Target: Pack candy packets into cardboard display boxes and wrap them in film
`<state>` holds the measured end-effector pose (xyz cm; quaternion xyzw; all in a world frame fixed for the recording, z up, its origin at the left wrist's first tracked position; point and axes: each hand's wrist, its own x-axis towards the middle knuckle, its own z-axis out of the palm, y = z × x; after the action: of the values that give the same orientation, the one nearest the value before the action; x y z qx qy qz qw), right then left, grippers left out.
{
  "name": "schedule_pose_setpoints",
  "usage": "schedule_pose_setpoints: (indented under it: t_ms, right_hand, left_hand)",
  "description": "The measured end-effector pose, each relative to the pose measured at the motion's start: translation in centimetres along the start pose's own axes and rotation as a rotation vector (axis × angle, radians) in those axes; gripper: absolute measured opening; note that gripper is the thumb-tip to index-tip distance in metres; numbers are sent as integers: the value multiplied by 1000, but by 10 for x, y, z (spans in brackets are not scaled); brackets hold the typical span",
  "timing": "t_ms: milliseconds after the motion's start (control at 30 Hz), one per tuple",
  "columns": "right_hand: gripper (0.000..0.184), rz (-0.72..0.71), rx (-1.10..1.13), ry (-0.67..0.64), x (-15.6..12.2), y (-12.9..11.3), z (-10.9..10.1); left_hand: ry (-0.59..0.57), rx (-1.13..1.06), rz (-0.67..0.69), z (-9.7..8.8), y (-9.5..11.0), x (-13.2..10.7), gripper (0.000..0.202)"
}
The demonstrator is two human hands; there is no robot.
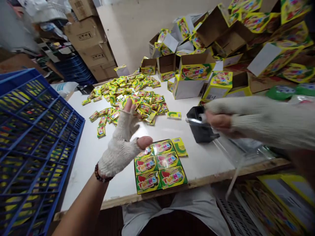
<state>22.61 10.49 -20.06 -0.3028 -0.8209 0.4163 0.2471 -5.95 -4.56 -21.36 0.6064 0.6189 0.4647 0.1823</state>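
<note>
My left hand (120, 144), in a white fingerless knit glove, is raised with its fingers spread and holds nothing. Beside its thumb, at the table's front edge, lies a block of several green and yellow TWINS boxes (161, 165) in a shiny clear covering. A small yellow packet (179, 147) touches the block's upper right corner. My right hand (219, 118), gloved alike and smeared by motion, is pinched closed at a black tape dispenser (200, 129). A thin strip of clear tape (194, 121) seems to run from its fingertips across the dispenser.
Loose yellow packets (133, 98) are heaped across the white table (81, 167). Opened cartons (197, 68) pile up at the back right. A blue plastic crate (36, 141) leans in on the left. Brown cartons (90, 42) stand behind; more printed cardboard (278, 203) sits low at right.
</note>
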Motion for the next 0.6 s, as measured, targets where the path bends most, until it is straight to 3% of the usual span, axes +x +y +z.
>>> schedule_pose_setpoints:
  t_ms: [33,67,133,233,333,400,500,600]
  right_hand:
    - [37,75,112,-219,18,-11,22]
    - [33,157,227,-339,34,-18,44]
    - [27,182,361,-330,62,-16,80]
    - [14,191,224,-250,90,15,115]
    - [12,249,-94,-257,107,52,133]
    - [16,250,-213,-260,112,69,140]
    - [22,226,-281,-246,108,85,146]
    - [24,219,-310,-221,89,96,151]
  left_hand:
    - [-26,-60,-55,-3,2,3,81]
    - [-39,-99,-116,-6,-2,4,73]
    - [15,-98,-228,-8,-22,2,50]
    - [160,91,-315,-8,-71,-1,25]
    - [156,232,-338,3,-116,-3,13]
    - [131,249,-351,17,-135,-6,17]
    - [118,274,-376,36,-149,-19,26]
    - [139,305,-393,43,-153,-39,28]
